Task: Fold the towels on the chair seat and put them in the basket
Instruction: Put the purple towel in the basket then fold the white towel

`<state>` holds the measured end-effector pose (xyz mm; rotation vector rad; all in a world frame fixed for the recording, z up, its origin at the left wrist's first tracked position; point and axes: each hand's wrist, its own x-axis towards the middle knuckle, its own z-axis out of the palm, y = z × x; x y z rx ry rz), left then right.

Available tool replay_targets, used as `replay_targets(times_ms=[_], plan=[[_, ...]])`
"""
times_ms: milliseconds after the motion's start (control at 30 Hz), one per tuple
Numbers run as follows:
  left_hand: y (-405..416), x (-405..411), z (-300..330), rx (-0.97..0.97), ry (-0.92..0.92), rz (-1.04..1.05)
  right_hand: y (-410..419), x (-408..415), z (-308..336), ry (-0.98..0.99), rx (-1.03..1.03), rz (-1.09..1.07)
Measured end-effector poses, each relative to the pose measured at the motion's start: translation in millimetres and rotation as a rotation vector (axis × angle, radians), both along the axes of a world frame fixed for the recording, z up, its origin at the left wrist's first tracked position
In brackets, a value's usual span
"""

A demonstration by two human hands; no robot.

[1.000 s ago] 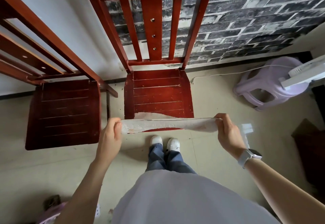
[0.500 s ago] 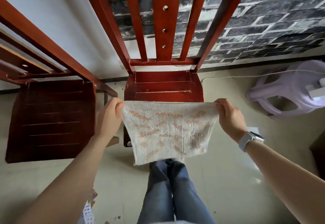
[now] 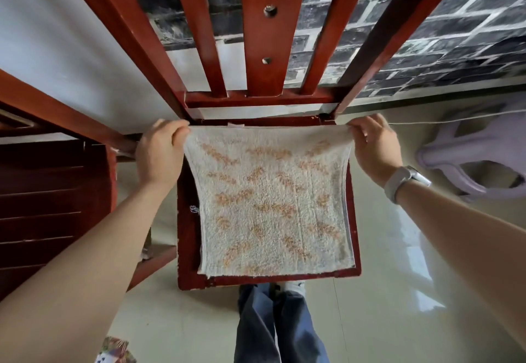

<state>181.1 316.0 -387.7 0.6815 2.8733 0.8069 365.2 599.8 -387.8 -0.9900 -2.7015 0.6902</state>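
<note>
A white towel (image 3: 270, 203) with an orange pattern lies spread over the seat of the red wooden chair (image 3: 186, 248) in front of me. My left hand (image 3: 159, 154) pinches its far left corner and my right hand (image 3: 373, 149) pinches its far right corner, both at the seat's back edge under the backrest. The towel's near edge rests flat just inside the seat's front rail. No basket can be made out for certain.
A second red chair (image 3: 48, 206) stands close on the left. A lilac plastic stool (image 3: 478, 157) lies on the floor at the right, with a white cord along the wall. Something colourful (image 3: 113, 351) shows at the bottom left edge. My legs are below the seat.
The towel hung stretched between my hands in front of the chair; now both hands have moved forward to the seat's back and the towel lies flat on it. My head has come closer.
</note>
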Motion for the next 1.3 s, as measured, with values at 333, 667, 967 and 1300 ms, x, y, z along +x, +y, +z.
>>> replay_targets(times_ms=[333, 667, 967, 1300], plan=[[-61.0, 59.4, -7.0, -0.142, 0.081, -0.318, -34.7, 76.6, -3.8, -0.095, 0.114, 0.271], [-110.9, 135.7, -32.9, -0.278, 0.134, -0.613, -72.1, 170.9, -31.1, -0.169, 0.215, 0.486], [-124.8, 170.7, -41.1, -0.398, 0.139, -0.592, -87.0, 197.8, -36.6, -0.193, 0.223, 0.522], [-121.4, 184.9, -60.1, -0.521, 0.097, -0.592, -95.5, 205.0, -54.0, -0.31, 0.275, 0.55]])
